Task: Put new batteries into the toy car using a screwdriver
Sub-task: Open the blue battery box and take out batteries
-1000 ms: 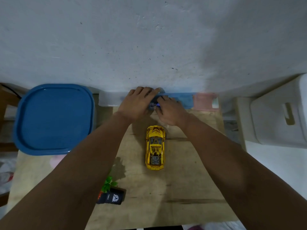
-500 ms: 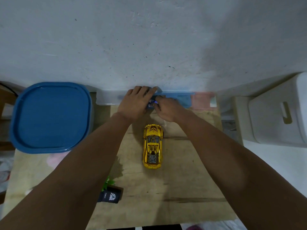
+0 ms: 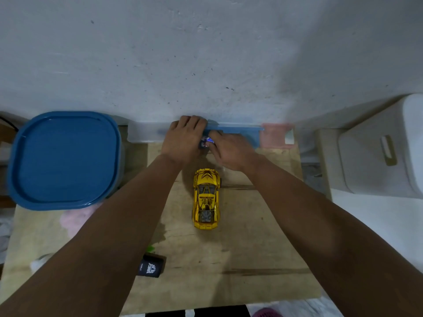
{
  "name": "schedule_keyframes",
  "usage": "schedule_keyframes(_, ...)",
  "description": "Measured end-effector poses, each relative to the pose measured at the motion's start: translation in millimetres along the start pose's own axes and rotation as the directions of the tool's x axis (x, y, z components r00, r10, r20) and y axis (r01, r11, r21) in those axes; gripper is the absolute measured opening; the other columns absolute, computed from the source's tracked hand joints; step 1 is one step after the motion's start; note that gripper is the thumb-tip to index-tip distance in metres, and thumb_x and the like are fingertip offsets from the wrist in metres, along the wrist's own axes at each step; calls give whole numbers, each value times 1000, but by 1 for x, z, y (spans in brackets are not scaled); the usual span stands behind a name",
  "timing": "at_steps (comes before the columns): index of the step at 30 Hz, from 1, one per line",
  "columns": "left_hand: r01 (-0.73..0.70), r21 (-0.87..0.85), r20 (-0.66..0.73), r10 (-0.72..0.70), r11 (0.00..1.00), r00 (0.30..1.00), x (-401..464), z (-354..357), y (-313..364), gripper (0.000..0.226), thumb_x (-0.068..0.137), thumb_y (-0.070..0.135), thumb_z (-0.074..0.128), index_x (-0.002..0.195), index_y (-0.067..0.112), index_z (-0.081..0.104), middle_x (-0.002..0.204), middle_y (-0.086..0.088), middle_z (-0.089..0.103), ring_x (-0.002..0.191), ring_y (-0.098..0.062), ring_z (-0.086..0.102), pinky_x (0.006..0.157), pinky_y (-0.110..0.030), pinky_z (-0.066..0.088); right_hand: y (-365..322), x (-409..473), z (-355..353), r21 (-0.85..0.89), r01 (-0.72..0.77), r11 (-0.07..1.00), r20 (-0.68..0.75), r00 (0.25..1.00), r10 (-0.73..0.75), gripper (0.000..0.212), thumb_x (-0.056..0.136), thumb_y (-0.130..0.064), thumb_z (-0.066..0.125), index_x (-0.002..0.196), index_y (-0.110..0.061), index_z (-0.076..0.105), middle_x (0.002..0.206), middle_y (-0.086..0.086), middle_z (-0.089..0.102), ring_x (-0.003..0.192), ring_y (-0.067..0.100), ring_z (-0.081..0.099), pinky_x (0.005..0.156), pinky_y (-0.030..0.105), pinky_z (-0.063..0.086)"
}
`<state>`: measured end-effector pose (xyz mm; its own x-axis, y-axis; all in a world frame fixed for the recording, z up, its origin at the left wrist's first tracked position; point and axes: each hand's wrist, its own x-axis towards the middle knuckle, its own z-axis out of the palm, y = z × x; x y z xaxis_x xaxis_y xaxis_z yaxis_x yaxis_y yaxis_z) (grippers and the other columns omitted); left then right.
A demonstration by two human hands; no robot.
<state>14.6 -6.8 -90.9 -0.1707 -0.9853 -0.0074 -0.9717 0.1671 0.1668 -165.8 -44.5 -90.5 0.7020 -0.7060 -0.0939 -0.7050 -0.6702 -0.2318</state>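
One shiny yellow toy car [image 3: 206, 198] sat wheels-down mid-way along the pale wooden board [image 3: 251, 248], nose toward twelve o'clock. Beyond it at twelve, the left hand [image 3: 183, 139] and right hand [image 3: 231, 149] met, fingers curled on a small blue-and-white item [image 3: 206, 141] (too hidden to identify). A blue plastic lid [image 3: 64, 160] lay at nine o'clock.

worktop [image 3: 251, 259]: pale wood, lower centre | yellow toy car [image 3: 206, 197]: mid-frame, upright on its wheels | small black box [image 3: 151, 266]: lower left of centre | blue lidded tub [image 3: 64, 159]: left edge
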Motion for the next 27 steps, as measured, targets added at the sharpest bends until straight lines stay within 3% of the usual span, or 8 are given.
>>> schedule_keyframes(5, 7, 20, 14, -7, 1000, 1000, 0, -1, 2, 76, 69, 42, 88, 131, 9, 60, 128, -14, 64, 114, -37, 58, 87, -48, 50, 10, -14, -3, -12, 60, 998, 32, 998, -59, 31, 106, -40, 36, 116, -14, 48, 84, 7, 65, 64, 27, 59, 55, 32, 32)
schedule_keyframes(9, 12, 48, 23, -13, 999, 1000, -1, -5, 4, 70, 73, 31, 86, 134, 9, 58, 130, -14, 62, 116, -39, 56, 88, -49, 50, 14, -44, 8, 40, -24, 999, 14, 1000, 24, 36, 106, -44, 33, 122, -16, 49, 83, 6, 67, 60, 26, 58, 50, 31, 37)
schedule_keyframes(11, 8, 59, 35, -10, 998, 999, -1, -8, 6, 67, 77, 34, 82, 135, 9, 57, 131, -14, 61, 118, -39, 55, 90, -50, 49, 15, -60, 17, 49, -98, 994, 18, 995, 97, 40, 105, -46, 31, 126, -17, 50, 92, 7, 68, 68, 27, 62, 56, 34, 46)
schedule_keyframes(15, 2, 106, 54, -7, 994, 999, -2, -9, 6, 61, 80, 32, 78, 133, 10, 59, 129, -15, 61, 118, -38, 55, 91, -51, 49, 15, -72, 29, 6, -174, 985, 14, 985, 174, 48, 101, -48, 27, 124, -17, 54, 108, 7, 63, 90, 27, 60, 67, 36, 46)
schedule_keyframes(24, 5, 135, 73, -15, 991, 997, -3, -9, 7, 58, 83, 34, 76, 133, 11, 59, 130, -16, 59, 118, -39, 55, 94, -51, 47, 4, -68, 26, -91, -271, 958, -15, 963, 271, 49, 98, -44, 28, 128, -15, 55, 120, 14, 53, 102, 32, 52, 81, 44, 45)
schedule_keyframes(27, 4, 134, 72, -14, 991, 997, -4, -10, 7, 58, 85, 37, 76, 134, 10, 59, 131, -16, 59, 118, -39, 55, 94, -51, 47, 5, -71, 23, -90, -238, 967, 6, 971, 240, 42, 97, -32, 43, 134, -16, 52, 125, 14, 52, 106, 34, 51, 83, 45, 45)
